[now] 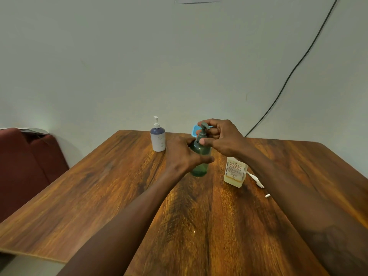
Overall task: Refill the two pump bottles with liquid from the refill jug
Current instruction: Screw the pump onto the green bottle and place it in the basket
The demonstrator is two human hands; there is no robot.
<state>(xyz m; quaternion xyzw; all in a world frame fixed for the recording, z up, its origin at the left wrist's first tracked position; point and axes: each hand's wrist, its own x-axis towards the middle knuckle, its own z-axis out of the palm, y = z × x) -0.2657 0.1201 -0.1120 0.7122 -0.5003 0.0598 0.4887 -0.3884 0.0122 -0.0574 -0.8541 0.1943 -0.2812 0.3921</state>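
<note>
- Centrally, left hand [182, 154] grips green pump bottle [199, 156] body, upright on desk [99, 186].
- Right hand [223, 137] pinches its pump head [203, 127].
- White pump bottle [157, 137] behind-left; refill jug [235, 172] right, under the right forearm.

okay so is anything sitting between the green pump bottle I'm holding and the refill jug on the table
Nothing visible does. The green pump bottle, held by the left hand and right hand, stands left of the refill jug, with only bare table between them.
</note>
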